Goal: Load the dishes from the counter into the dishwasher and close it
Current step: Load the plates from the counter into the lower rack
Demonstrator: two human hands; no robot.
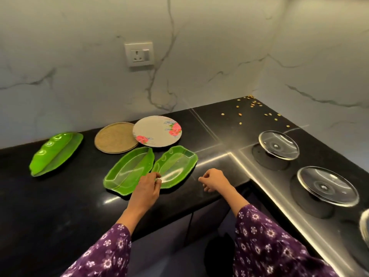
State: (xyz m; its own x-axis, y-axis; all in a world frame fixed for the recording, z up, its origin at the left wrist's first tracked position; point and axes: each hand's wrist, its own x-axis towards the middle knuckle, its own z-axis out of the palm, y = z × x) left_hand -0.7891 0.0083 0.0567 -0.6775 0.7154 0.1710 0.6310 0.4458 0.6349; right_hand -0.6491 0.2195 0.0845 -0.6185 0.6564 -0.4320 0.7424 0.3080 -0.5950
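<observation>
Five dishes lie on the black counter [69,196], so by my reading the loading has barely begun: a far-left leaf tray [56,152], a middle leaf tray [127,170] and a right leaf tray [177,164] side by side and touching, a brown round plate [114,137], and a flowered plate [157,130] overlapping its edge. No dishwasher is in view, so nothing shows whether it is open or holds anything. The left hand [146,188] curls its fingers at the near rim where the two nearer trays meet; I cannot tell if it actually pinches one. The right hand [212,180] hovers over the counter's front edge, loosely curled and holding nothing. All of the carrying, and the closing, look left to do. The stone is glossy; yellow grains [253,108] scatter in the far corner. To the right, a glass lid [278,144] and a nearer glass lid [327,185] cover hob burners. A wall socket [139,54] sits in veined marble
</observation>
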